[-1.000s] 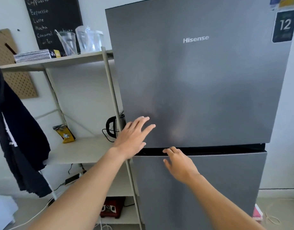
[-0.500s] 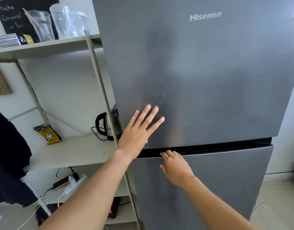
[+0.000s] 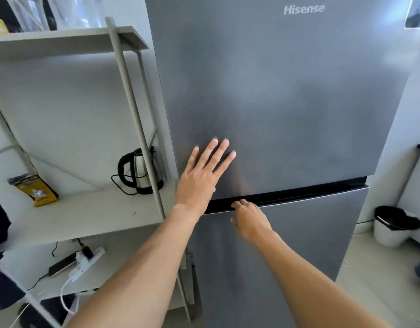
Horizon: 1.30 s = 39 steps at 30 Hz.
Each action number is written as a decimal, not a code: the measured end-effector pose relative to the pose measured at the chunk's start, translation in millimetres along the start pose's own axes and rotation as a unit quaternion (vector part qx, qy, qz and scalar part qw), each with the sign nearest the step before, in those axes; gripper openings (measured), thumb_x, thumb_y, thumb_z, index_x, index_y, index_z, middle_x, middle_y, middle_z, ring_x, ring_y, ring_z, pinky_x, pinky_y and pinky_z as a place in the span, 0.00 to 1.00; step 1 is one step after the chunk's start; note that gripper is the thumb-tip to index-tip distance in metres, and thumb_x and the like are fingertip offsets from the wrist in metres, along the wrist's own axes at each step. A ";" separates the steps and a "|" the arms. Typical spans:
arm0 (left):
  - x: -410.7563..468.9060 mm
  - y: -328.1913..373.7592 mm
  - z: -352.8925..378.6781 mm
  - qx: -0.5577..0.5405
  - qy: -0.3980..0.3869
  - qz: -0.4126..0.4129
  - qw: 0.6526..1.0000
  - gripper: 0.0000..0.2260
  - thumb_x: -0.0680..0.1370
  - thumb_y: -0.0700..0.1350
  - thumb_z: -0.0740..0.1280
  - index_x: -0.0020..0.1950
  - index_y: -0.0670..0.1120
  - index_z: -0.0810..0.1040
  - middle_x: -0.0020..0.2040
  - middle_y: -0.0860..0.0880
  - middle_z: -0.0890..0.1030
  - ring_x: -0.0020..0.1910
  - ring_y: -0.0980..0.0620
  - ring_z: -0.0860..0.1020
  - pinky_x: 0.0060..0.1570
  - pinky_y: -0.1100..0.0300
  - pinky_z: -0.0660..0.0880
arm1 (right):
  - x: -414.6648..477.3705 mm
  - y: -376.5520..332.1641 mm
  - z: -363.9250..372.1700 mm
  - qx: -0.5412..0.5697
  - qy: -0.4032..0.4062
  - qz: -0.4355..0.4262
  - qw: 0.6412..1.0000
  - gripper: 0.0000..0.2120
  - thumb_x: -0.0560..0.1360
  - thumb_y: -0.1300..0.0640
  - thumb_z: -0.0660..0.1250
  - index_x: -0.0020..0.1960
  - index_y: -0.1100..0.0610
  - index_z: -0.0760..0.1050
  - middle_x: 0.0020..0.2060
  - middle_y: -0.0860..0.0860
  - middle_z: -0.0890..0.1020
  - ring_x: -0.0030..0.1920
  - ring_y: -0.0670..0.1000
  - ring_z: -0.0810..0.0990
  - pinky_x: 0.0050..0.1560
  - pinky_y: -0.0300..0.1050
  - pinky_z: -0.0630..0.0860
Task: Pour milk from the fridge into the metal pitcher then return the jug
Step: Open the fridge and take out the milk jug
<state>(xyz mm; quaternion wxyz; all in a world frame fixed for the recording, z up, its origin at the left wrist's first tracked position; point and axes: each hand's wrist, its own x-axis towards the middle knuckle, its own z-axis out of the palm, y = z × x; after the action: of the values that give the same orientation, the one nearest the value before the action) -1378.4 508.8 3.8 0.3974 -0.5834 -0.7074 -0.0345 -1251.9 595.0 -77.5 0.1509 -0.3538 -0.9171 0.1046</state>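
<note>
Fridge [image 3: 282,147], grey, both doors closed, filling middle and right, beside a shelf rack [image 3: 85,216]. On that rack, from the left: yellow packet [image 3: 38,194], then kettle [image 3: 142,172] just beside the fridge wall. Left hand [image 3: 198,183] flat against the upper door [image 3: 287,91], fingers straight and spread, holding nothing. Right hand [image 3: 250,217] lower, fingers curled into the dark gap [image 3: 299,194] between the doors, tips hidden. Far right, white bin [image 3: 389,233] on the floor.

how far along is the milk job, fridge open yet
Barely begun. Done: nothing; both fridge doors look shut, no jug or pitcher in view. In hand: left hand flat on the upper door, right hand hooked over the top edge of the lower door. Left: open, fetch milk, pour, return the jug.
</note>
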 end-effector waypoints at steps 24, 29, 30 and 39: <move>-28.6 -7.3 -3.8 -0.166 0.027 0.008 0.986 0.25 0.75 0.41 0.72 0.73 0.44 0.74 0.81 0.44 0.60 0.80 0.42 0.58 0.78 0.42 0.55 | -118.9 23.0 -52.2 0.094 -0.029 0.073 0.992 0.08 0.73 0.62 0.71 0.52 0.56 0.80 0.49 0.52 0.82 0.51 0.54 0.79 0.53 0.45 0.74; -45.4 9.7 -13.5 -0.217 -0.062 -0.049 0.973 0.23 0.80 0.46 0.66 0.76 0.48 0.70 0.80 0.46 0.63 0.80 0.47 0.58 0.75 0.37 0.55 | -143.9 42.8 -72.3 0.196 -0.067 0.098 0.973 0.13 0.78 0.46 0.64 0.49 0.53 0.83 0.47 0.48 0.84 0.49 0.47 0.81 0.55 0.42 0.75; -48.2 13.9 -15.5 -0.228 -0.080 -0.055 0.969 0.23 0.81 0.47 0.65 0.76 0.49 0.69 0.79 0.47 0.65 0.79 0.47 0.62 0.74 0.38 0.57 | -149.8 45.3 -76.0 0.205 -0.062 0.106 0.971 0.16 0.78 0.43 0.63 0.49 0.53 0.83 0.45 0.47 0.85 0.48 0.46 0.81 0.53 0.41 0.75; -60.4 99.8 -54.4 -0.274 -0.217 0.065 0.935 0.20 0.81 0.50 0.64 0.73 0.54 0.70 0.70 0.53 0.74 0.64 0.48 0.77 0.57 0.53 0.75 | -208.9 83.2 -91.8 0.272 0.090 0.206 0.936 0.25 0.74 0.34 0.63 0.63 0.50 0.67 0.39 0.46 0.79 0.41 0.45 0.79 0.35 0.36 0.70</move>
<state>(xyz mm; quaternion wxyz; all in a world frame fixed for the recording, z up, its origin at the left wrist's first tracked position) -1264.7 464.3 -37.0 0.0604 -0.7078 -0.7001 -0.0731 -1021.3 521.2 -59.1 0.2984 -0.4885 -0.7429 0.3471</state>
